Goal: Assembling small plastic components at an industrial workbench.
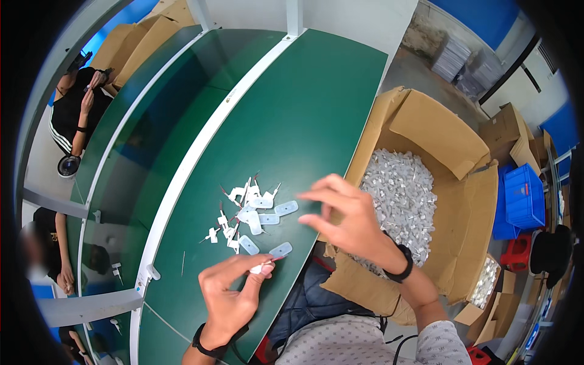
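Note:
My left hand [233, 292] is low over the green table, thumb and forefinger pinched on a small white connector [261, 267] with thin reddish wires. Just beyond those fingertips is a light-blue rounded pad [281, 250]; I cannot tell whether the wires join it. Over the table's right side, my right hand [347, 216] has thumb and fingers apart with nothing between them. Nearest to it lies another light-blue pad [286, 208]. Left of that sits a loose pile of white connectors [236, 196] with short wires, several blue pads among them.
Right of the table stands an open cardboard box [441, 131] holding many small whitish parts [398, 201]. Blue crates [524, 196] and a red stool [516, 252] are farther right. A white rail [193, 152] divides the green table [304, 103]. Other people [82, 112] sit across it.

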### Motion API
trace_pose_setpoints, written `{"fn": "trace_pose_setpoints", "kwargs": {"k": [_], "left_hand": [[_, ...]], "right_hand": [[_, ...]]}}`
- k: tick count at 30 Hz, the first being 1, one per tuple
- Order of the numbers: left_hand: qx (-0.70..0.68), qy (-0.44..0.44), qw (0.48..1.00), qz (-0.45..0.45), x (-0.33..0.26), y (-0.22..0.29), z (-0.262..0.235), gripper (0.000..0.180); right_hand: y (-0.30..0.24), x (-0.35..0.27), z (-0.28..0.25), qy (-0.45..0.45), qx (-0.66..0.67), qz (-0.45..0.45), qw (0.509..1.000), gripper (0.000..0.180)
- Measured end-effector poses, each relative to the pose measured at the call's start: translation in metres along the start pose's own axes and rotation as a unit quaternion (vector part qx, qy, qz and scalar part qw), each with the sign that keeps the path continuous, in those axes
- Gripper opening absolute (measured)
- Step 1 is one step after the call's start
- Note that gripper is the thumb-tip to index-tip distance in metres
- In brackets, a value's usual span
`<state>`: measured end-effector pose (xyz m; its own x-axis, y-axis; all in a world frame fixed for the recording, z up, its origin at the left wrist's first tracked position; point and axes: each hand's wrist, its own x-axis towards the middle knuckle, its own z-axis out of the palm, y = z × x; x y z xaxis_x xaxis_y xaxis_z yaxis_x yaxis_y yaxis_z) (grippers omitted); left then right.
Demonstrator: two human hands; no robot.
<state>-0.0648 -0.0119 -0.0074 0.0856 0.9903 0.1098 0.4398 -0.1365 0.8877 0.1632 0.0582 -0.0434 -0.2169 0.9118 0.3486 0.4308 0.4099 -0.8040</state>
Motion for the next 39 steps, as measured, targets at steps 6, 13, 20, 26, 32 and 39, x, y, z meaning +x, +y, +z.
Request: {"fn": "trace_pose_setpoints", "kwargs": {"k": [6, 13, 20, 26, 32, 39], "left_hand": [[-0.169, 0.012, 0.981, -0.099, -0.002, -0.002, -0.009, 0.014], [-0.115, 0.014, 0.993, 0.004, -0.001, -0.008, -0.015, 0.017], [-0.105, 0.03, 0.993, 0.043, -0.002, 0.005, -0.001, 0.02], [-0.133, 0.047, 0.99, 0.009, -0.005, 0.008, 0.005, 0.016], [-0.112, 0.052, 0.992, 0.04, -0.004, 0.003, 0.008, 0.015], [-0.081, 0.065, 0.993, 0.056, -0.004, 0.005, 0.011, 0.017]], "right_hand": [[0.018, 0.006, 0.03, -0.054, -0.133, -0.086, 0.986, 0.029], [-0.019, -0.021, -0.006, -0.093, 0.396, 0.205, 0.89, 0.023], [-0.031, -0.035, 0.003, -0.156, 0.565, 0.254, 0.769, 0.033], [-0.029, -0.034, 0.002, -0.16, 0.552, 0.271, 0.772, 0.034], [-0.035, -0.038, 0.005, -0.137, 0.512, 0.26, 0.808, 0.036], [-0.029, -0.041, 0.018, -0.102, 0.575, 0.239, 0.776, 0.043]]}}
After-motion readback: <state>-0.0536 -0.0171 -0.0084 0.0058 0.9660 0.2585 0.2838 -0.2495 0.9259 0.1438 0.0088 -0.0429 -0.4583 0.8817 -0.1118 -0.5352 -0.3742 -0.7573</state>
